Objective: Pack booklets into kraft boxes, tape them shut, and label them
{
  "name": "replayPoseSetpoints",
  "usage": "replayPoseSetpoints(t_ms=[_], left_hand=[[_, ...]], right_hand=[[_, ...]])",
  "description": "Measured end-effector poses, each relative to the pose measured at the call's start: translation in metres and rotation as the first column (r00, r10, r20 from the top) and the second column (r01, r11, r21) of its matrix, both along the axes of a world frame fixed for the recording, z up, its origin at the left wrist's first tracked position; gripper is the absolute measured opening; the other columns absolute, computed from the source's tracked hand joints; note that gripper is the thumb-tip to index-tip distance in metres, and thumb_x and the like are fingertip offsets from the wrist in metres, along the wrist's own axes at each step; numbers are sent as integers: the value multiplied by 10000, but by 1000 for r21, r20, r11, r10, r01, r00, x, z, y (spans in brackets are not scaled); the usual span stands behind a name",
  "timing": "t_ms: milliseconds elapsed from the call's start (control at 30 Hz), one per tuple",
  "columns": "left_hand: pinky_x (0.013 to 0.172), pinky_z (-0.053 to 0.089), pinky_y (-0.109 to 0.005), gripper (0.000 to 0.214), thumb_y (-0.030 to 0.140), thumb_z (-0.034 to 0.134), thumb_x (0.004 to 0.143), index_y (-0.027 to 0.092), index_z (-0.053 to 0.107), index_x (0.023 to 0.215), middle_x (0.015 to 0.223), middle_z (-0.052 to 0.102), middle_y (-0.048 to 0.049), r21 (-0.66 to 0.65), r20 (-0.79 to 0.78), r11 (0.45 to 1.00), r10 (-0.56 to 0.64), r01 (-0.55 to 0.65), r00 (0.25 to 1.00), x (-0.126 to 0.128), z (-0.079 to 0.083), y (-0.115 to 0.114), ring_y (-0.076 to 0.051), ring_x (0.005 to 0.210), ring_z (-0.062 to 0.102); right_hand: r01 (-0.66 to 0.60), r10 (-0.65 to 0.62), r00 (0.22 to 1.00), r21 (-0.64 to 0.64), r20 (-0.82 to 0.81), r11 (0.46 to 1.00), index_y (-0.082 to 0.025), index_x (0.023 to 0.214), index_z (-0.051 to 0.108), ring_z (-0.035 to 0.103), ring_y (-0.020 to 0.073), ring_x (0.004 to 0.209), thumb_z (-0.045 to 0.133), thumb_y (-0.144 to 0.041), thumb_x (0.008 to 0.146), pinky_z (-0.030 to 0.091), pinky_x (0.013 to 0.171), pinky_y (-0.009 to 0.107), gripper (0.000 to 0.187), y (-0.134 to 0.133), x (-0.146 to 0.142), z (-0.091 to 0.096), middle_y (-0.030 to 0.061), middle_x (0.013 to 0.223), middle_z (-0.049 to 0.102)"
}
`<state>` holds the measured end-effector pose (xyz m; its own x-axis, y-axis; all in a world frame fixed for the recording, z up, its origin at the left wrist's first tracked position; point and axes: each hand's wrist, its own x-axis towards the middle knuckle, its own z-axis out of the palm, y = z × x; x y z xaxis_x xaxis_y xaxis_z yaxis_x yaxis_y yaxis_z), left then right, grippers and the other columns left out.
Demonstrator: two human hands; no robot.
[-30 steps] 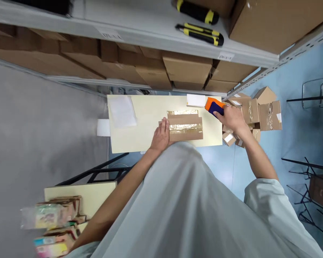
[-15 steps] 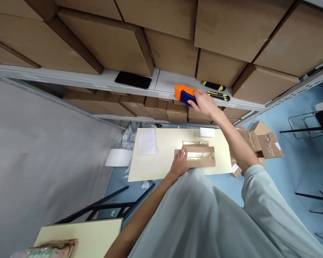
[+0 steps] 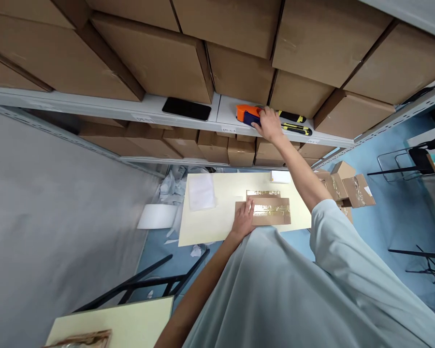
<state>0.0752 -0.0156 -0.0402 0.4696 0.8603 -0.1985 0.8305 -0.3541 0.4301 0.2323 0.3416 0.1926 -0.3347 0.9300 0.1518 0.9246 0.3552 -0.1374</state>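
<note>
My right hand point(image 3: 269, 124) is at the shelf, its fingers closed round the near end of an orange and dark blue tape dispenser point(image 3: 246, 114), which rests on the shelf board. Just right of that hand lie two black and yellow box cutters point(image 3: 292, 116). Below, my left hand point(image 3: 243, 217) lies with fingers stretched out on the left part of a flat cardboard box point(image 3: 271, 212) with shiny tape across its top. A narrower taped cardboard strip point(image 3: 263, 194) shows just behind it; whether the two are joined I cannot tell.
A black phone point(image 3: 186, 108) lies on the shelf point(image 3: 228, 101), in front of stacked cartons point(image 3: 159, 58). On the cream table point(image 3: 224, 186) are white sheets point(image 3: 201, 192) and a small white box point(image 3: 281, 177). Cardboard boxes point(image 3: 357, 190) stand at the right; a second table point(image 3: 141, 319) is lower left.
My right hand has brought the tape dispenser back and down onto the shelf board, near the box cutters. My left hand stays on the cardboard. The view has shifted slightly.
</note>
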Motion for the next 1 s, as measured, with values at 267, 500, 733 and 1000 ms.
replayPoseSetpoints(t_ms=[267,500,733,1000], left_hand=[[1363,365,-639,1192,647,778,942,78,216,1824,1894,96,-321,-41,220,995,94,-87,971,-10,-17,4,-489,1768,206],[1411,284,-657,1223,702,832,901,86,276,1800,1900,124,-317,-151,324,984,136,-91,936,-10,-13,5,-506,1776,137],[1424,239,-664,1432,901,851,745,171,247,1818,1922,37,-277,-282,434,951,247,-130,866,-7,-13,5,-480,1792,68],[1385,389,-536,979,834,650,992,184,435,1691,1674,588,-235,-551,444,654,755,-517,482,21,-15,-4,-369,1605,549]], right_hand=[[-102,77,984,-153,-163,983,-110,1784,378,267,370,1771,341,-453,1209,329,1410,615,670,-250,23,-117,222,1862,359],[-67,10,993,-507,-114,859,-133,1793,404,210,307,1798,412,-367,1197,206,1469,555,641,-391,80,-197,152,1900,274],[237,-390,886,-479,-249,845,-54,1842,151,79,296,1820,339,-487,1197,225,1467,561,799,-394,117,-216,208,1924,155],[315,-705,601,-699,-376,642,-75,1823,207,483,415,1662,513,-869,1030,472,1321,593,1164,-371,114,-224,277,1795,452]])
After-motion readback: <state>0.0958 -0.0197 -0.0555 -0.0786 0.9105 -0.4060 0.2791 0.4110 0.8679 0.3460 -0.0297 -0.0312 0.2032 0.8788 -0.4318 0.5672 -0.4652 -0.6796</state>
